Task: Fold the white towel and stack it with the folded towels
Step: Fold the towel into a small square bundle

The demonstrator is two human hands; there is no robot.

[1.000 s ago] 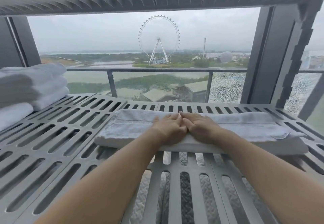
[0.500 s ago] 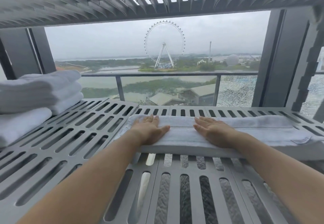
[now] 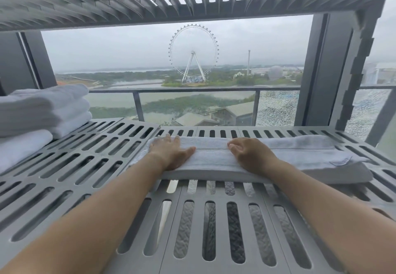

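The white towel (image 3: 214,159) lies in the middle of the frame, across the grey slotted shelf (image 3: 90,166), and it stretches from the centre left almost to the right edge. Both hands rest on top of it, a little apart from each other, with a bare piece of towel between them.

The left hand (image 3: 171,154) lies flat near the left end of the towel, palm down, the fingers (image 3: 167,142) straight and spread, grasping nothing. The right hand (image 3: 251,157) lies near the middle of the towel, also palm down. Its fingers are loosely bent and only press on the cloth, not closed around it.

The towel is folded into a long, narrow band of several layers, so its near edge looks thick. A woven stripe runs along its length. Near the right end a small corner flap (image 3: 340,162) sticks up on the top layer.

The folded towels (image 3: 42,106) stand in a pile at the left edge of the frame, on the same shelf, well apart from the hands.
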